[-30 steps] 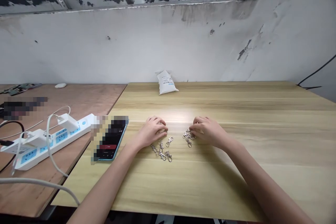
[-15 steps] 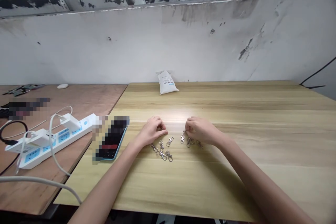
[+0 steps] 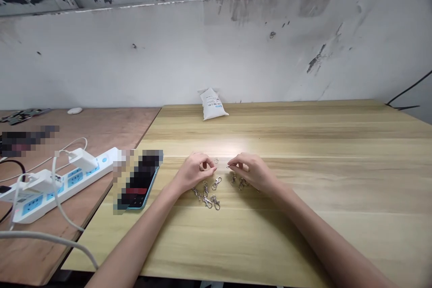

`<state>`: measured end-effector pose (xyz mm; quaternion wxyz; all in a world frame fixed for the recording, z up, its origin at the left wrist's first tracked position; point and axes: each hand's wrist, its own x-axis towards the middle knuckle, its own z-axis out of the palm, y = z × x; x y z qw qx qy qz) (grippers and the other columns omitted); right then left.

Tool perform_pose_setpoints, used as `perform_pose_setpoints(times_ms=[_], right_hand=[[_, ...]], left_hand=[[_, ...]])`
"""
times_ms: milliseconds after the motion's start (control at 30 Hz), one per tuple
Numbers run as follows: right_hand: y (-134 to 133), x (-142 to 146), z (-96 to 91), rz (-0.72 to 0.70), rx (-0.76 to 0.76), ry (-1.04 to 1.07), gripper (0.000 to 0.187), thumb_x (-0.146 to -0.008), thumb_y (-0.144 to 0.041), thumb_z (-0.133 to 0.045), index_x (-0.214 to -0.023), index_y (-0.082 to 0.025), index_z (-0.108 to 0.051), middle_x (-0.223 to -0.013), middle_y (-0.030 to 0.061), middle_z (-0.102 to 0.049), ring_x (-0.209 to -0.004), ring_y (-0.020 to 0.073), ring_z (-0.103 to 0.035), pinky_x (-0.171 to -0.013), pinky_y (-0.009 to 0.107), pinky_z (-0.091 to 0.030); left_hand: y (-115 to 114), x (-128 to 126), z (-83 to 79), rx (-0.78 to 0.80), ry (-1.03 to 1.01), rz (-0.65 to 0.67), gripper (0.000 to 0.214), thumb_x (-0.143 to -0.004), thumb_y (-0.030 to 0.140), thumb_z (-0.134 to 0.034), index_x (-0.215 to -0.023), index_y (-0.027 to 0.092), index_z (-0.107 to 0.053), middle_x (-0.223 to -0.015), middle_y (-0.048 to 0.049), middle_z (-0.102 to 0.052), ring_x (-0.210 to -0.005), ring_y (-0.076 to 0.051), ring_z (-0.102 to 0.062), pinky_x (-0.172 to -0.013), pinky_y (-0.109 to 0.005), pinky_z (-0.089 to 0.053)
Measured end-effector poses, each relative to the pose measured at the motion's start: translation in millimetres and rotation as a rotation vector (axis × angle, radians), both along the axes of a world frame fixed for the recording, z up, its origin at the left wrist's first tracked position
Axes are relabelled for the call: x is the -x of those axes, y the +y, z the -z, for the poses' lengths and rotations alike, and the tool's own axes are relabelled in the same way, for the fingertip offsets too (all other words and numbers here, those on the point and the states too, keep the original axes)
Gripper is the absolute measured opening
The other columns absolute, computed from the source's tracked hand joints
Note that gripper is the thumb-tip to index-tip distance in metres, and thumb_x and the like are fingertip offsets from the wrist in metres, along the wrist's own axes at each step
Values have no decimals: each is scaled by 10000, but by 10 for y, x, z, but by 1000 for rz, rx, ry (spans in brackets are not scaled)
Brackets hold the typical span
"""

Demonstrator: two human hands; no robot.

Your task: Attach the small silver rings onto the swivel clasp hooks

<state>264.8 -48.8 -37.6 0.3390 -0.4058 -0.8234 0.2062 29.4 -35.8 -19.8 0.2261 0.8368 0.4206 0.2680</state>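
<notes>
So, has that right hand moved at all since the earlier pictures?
Yes, leftward: judged against the white packet, the right hand has shifted left, closer to the left hand.

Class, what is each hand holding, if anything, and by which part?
The left hand seems to pinch a metal ring by its near edge; the right hand pinches a small metal piece between thumb and fingers, gripped part unclear.

Left hand [image 3: 195, 170] faces right hand [image 3: 254, 171], both pinching.

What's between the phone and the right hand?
The left hand, a metal ring at its fingertips, and a cluster of metal clasps, in the head view.
</notes>
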Motion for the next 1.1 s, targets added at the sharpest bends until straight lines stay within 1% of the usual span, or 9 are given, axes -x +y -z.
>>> perform_pose_setpoints(times_ms=[100, 200, 300, 400, 500, 600, 800, 933, 1100], right_hand=[[-15, 24, 9, -7, 1, 7, 114, -903, -199, -577, -914, -207, -690, -808, 38, -694, -709, 147, -605, -680, 272, -474], [-4, 18, 7, 22, -14, -8, 133, -917, -226, -558, -912, -209, -690, -821, 45, -706, -719, 155, -617, -682, 281, -481], [28, -22, 5, 70, -22, 4, 143, -916, -235, -551, -908, -211, -692, -842, 45, -719, -725, 157, -633, -678, 279, -486], [57, -82, 7, 112, -5, 20, 150, -904, -242, -552, -908, -209, -698, -841, 45, -725, -716, 160, -639, -659, 276, -489], [69, -140, 11, 147, 18, 30, 164, -894, -251, -545, -913, -207, -701, -835, 45, -725, -702, 162, -633, -651, 277, -491], [72, -171, 14, 165, 25, 34, 163, -887, -250, -547, -903, -206, -703, -832, 44, -725, -706, 161, -628, -657, 275, -488], [74, -160, 26, 147, 47, 31, 158, -887, -243, -548, -898, -207, -701, -820, 43, -720, -702, 158, -625, -649, 268, -489], [80, -157, 47, 139, 36, 12, 161, -882, -237, -544, -894, -210, -702, -820, 40, -722, -702, 160, -632, -654, 268, -486], [94, -173, 76, 141, 42, 5, 170, -886, -246, -536, -890, -208, -702, -808, 37, -720, -692, 158, -630, -650, 262, -483]], left_hand=[[1, 40, -15, -44, 43, -23, 83, -810, 194, -632, -731, 186, -608, -745, 7, -621, -714, -145, -559, -717, -275, -431], [31, 80, -6, -58, 86, -60, 84, -843, 235, -616, -771, 191, -615, -837, -9, -625, -770, -158, -582, -722, -279, -452], [101, 18, 5, -86, 166, -64, 104, -892, 261, -582, -946, 209, -654, -985, -32, -640, -877, -181, -612, -757, -291, -473], [218, -173, -13, -211, 361, -56, 194, -933, 246, -532, -1079, 210, -655, -1087, -56, -644, -958, -205, -608, -777, -309, -475], [356, -386, -42, -273, 487, -21, 170, -928, 214, -539, -985, 183, -696, -1034, -74, -659, -969, -221, -601, -824, -330, -464], [461, -522, -51, -280, 528, -11, 182, -924, 185, -535, -891, 155, -711, -955, -89, -670, -912, -224, -606, -784, -330, -464], [543, -650, -56, -338, 624, 64, 206, -914, 116, -511, -833, 109, -701, -896, -137, -663, -895, -250, -597, -782, -357, -462], [598, -769, -109, -353, 689, 151, 165, -862, 41, -558, -813, 101, -704, -890, -145, -677, -925, -256, -605, -769, -335, -458], [699, -940, -186, -332, 756, 197, 155, -833, 11, -590, -777, 89, -712, -837, -164, -697, -899, -260, -642, -732, -318, -475]])
